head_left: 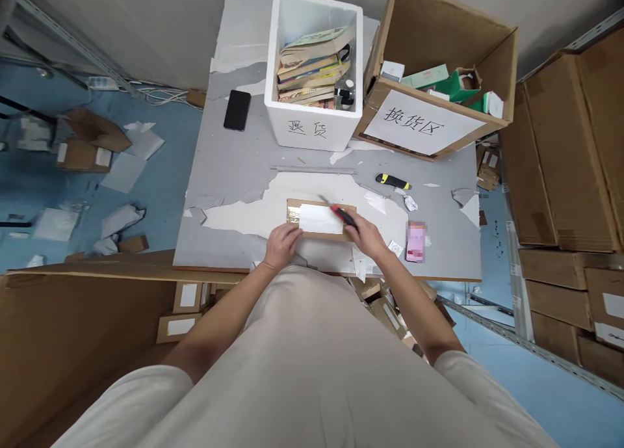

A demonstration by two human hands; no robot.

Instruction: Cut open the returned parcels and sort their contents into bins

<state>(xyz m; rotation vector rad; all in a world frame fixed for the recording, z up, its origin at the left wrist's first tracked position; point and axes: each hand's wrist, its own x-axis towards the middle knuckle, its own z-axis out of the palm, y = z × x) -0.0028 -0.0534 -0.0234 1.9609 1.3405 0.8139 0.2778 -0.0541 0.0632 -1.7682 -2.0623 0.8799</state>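
Observation:
A small cardboard box (pixel 318 235) with a white label and shiny tape at its left end lies flat on the table in front of me. My left hand (pixel 281 245) is closed on the box's lower left edge, thumb and fingers pinching it. In my right hand (pixel 366 235) is a red-and-black-handled utility knife (pixel 347 217), fingers wrapped round the handle. Its thin metal blade points up and left over the label. I cannot tell whether the blade touches the box. Farther up the table lies a black-and-yellow box cutter (pixel 392 181).
At the back stand a white foam box (pixel 312 126) with books and bottles, and a large carton (pixel 419 126) with small boxes. A black phone (pixel 237 110) and a pink-screened phone (pixel 416 242) lie on the table (pixel 219 155). Paper scraps surround the work; stacked cartons (pixel 560 155) stand right.

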